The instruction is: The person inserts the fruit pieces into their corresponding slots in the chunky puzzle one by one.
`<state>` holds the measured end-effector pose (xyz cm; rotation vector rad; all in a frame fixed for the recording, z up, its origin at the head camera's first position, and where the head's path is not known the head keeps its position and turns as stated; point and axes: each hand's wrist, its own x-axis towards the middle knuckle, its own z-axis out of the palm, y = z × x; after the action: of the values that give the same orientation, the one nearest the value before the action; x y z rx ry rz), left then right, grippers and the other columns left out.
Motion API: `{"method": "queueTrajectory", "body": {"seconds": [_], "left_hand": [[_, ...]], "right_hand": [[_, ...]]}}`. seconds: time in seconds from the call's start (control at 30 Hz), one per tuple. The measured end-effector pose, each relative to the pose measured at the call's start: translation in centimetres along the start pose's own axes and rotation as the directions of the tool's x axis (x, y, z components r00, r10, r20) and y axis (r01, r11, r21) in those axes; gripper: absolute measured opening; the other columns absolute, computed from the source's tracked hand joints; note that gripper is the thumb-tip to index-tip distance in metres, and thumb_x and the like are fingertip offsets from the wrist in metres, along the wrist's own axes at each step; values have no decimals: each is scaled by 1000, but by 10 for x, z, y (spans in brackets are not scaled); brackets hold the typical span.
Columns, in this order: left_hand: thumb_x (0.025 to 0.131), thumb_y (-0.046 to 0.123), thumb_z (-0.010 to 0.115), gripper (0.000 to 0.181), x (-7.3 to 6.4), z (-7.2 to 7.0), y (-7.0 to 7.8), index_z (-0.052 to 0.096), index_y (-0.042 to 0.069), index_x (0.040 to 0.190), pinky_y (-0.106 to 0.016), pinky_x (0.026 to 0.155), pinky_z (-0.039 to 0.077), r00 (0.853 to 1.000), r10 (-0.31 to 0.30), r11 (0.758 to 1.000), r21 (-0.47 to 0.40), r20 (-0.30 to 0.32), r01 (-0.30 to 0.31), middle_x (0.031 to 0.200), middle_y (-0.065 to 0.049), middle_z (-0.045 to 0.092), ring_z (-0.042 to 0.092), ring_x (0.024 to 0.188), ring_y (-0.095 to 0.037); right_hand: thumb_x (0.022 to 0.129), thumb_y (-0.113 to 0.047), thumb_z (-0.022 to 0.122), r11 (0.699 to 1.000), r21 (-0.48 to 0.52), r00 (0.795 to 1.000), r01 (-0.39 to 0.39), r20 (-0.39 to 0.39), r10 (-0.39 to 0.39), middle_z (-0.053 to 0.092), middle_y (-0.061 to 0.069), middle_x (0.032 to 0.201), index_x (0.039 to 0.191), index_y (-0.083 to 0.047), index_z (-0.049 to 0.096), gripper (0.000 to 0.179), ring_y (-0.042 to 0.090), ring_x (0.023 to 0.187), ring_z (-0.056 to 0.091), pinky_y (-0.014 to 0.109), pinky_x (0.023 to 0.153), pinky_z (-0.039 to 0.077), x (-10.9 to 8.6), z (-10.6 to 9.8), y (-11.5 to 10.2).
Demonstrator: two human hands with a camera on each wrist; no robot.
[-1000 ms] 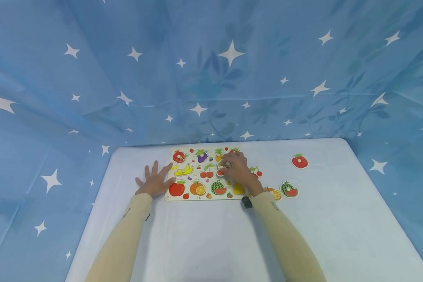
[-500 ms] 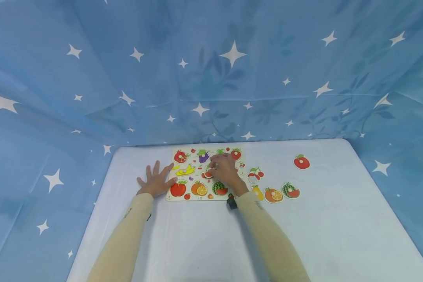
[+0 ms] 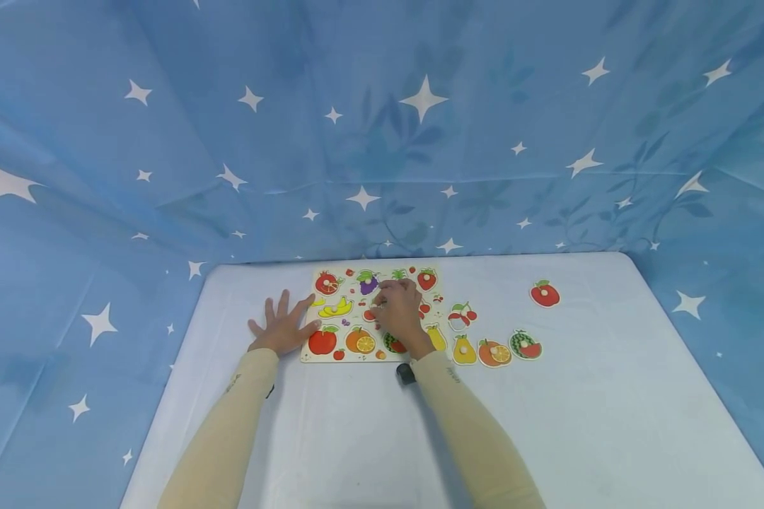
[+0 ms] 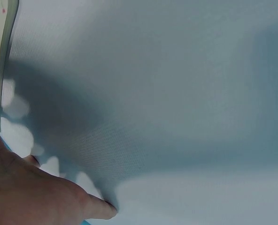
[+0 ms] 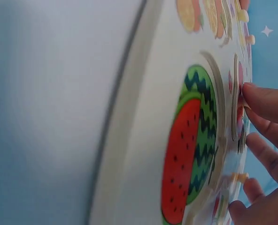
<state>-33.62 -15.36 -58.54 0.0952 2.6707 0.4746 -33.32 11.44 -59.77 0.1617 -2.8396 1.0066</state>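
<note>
A fruit-picture puzzle board [image 3: 350, 358] lies at the far middle of the table. My left hand [image 3: 280, 331] rests with spread fingers at its left edge, some fingertips on the board and others on the cloth. Over the middle row, my right hand [image 3: 397, 311] pinches a red fruit puzzle piece [image 5: 235, 112], seen nearly edge-on in the right wrist view, close over the board. The hand hides much of the piece in the head view. Pomegranate piece [image 3: 327, 283], grapes piece [image 3: 368, 284], banana piece [image 3: 335, 308] and strawberry piece [image 3: 427, 278] sit in the board with knobs up.
Right of the board lie loose knobbed pieces: cherries [image 3: 461, 317], a pear [image 3: 463, 350], an orange [image 3: 494, 353], a watermelon [image 3: 525, 345] and an apple [image 3: 544, 293]. A starry blue curtain [image 3: 382, 141] stands behind the white table [image 3: 356, 438].
My right hand has moved left across the board with the red fruit piece, from right of the cherries picture to over it, uncovering the pear piece on the table. My left hand has stayed put.
</note>
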Motion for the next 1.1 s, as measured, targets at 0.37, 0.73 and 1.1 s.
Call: {"method": "queueTrajectory", "body": {"seconds": [0.37,0.73,1.1], "left_hand": [[105,49,60,78,-1,-1,4,26,28,172,-87,112,-5,1000,11,1000,-11,-3,-11,177,-22,-8,-13,157,-57],[103,50,61,79,4,7,-2,28,28,171,-87,111,-8,1000,15,999,-31,-26,-15,177,-23,-7,-14,156,-57],[104,50,59,80,8,9,-8,23,27,172,-87,110,-10,1000,15,999,-29,-16,-16,176,-23,-12,-17,155,-58]], "right_hand": [[91,-16,87,1000,-31,999,7,-37,-8,68,11,141,90,-6,81,12,45,143,42,68,112,33,-6,1,1],[95,-37,82,997,-14,993,77,87,-76,38,18,169,153,-14,61,66,49,155,25,73,119,20,-10,-4,8],[97,-56,73,999,-6,980,52,193,-50,8,14,179,170,-20,33,90,45,162,-3,73,123,2,-11,-13,18]]}}
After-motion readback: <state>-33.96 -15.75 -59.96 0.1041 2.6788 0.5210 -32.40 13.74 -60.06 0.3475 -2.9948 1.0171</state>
